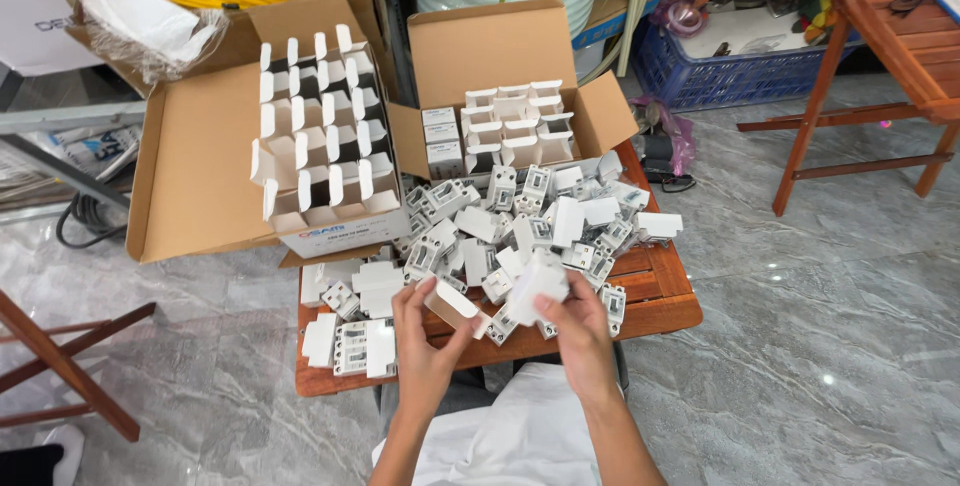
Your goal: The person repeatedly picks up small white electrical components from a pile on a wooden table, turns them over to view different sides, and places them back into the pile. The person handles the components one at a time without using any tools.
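where grey marble floor [800, 346] surrounds a wooden table [660, 301], fingers pinch small white boxes [500, 296].

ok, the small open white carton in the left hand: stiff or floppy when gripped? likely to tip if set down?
The small carton looks like thin folded card with an open end, so it probably flexes under a squeeze. The left hand holds it by fingertips alone, suggesting it is light. Set on the crowded wooden table, it may well tip or slide.

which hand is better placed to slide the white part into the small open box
Right, probably: the right hand already grips the white part, while the left hand holds the small open box facing it.
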